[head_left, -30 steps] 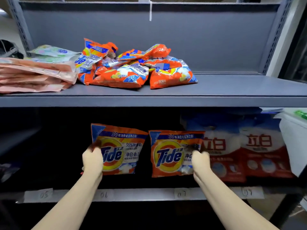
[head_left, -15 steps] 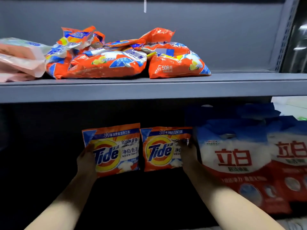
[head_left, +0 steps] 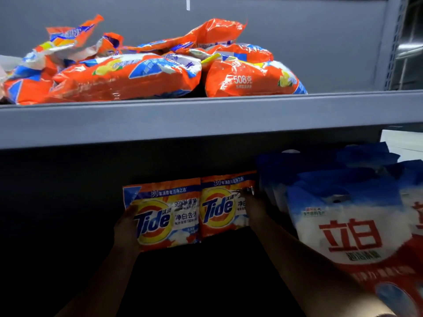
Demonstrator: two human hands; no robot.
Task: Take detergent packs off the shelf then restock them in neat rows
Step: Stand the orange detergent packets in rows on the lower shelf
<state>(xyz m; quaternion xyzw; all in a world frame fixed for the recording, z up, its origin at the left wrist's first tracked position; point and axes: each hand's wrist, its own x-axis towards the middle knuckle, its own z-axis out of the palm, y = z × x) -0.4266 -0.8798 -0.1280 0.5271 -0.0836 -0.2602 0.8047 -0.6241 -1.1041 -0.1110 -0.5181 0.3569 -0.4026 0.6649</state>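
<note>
Two orange Tide detergent packs stand upright side by side deep in the dark lower shelf. My left hand (head_left: 126,227) grips the left edge of the left Tide pack (head_left: 164,213). My right hand (head_left: 254,209) grips the right edge of the right Tide pack (head_left: 223,209), close against the blue-and-white bags. A loose pile of orange detergent packs (head_left: 128,76) lies flat on the grey upper shelf (head_left: 206,115), one marked 508 (head_left: 251,80) at its right end.
Large blue, white and red detergent bags (head_left: 350,225) stand in a row at the right of the lower shelf, the nearest one beside my right forearm. The grey back panel (head_left: 320,42) closes the upper shelf. A perforated upright (head_left: 389,42) stands at right.
Both hands have pushed the two Tide packs further back into the lower shelf, and the packs now touch each other. My view has moved closer and lower.
</note>
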